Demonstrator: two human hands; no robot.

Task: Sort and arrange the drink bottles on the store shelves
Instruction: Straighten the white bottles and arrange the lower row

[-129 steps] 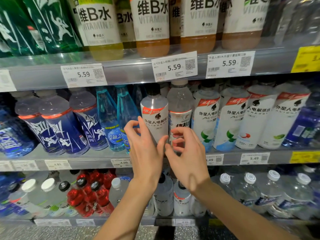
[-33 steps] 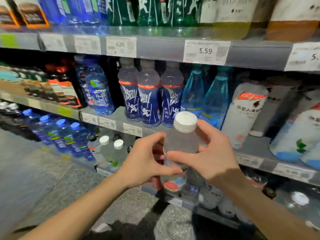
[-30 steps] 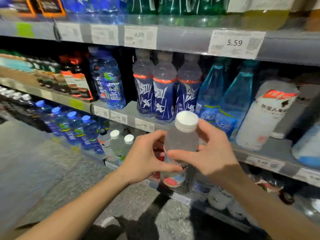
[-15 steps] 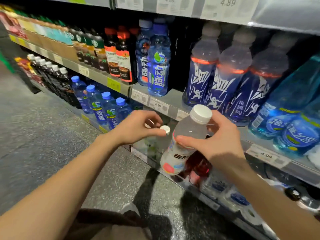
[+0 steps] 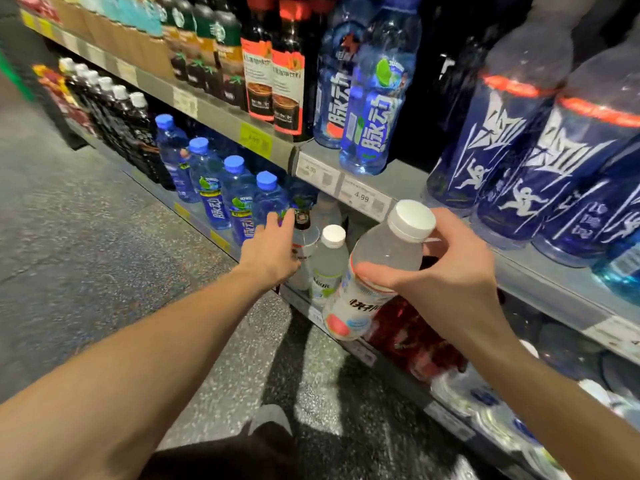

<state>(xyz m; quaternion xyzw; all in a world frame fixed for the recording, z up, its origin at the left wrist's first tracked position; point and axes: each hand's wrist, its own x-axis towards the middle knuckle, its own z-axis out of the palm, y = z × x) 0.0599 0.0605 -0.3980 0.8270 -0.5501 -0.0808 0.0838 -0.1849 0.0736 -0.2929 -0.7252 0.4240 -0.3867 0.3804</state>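
Nearest the camera, my right hand (image 5: 446, 282) grips the white-capped bottle (image 5: 377, 271) around its middle, thumb across the front just above the label, fingers curled behind the shoulder. The bottle hangs in the air in front of the lower shelf edge (image 5: 360, 351), touching nothing else. Its long axis is tilted: the cap leans up and to the right, the base points down and left toward the shelf edge.

Farther out, my left hand (image 5: 273, 251) reaches to the front of the lower shelf, fingers straight and loosely spread, the tips at the black-capped bottle (image 5: 302, 237); I cannot tell whether they press it. Just right of that stands a matching white-capped bottle on the shelf (image 5: 329, 261), upright, directly ahead and left of the one I carry.

As I judge it, the carried bottle belongs beside this match. The right hand is nearer, and the bottle must be brought upright before its base meets the shelf.

Beyond, blue-capped bottles (image 5: 239, 199) line the same shelf leftward.
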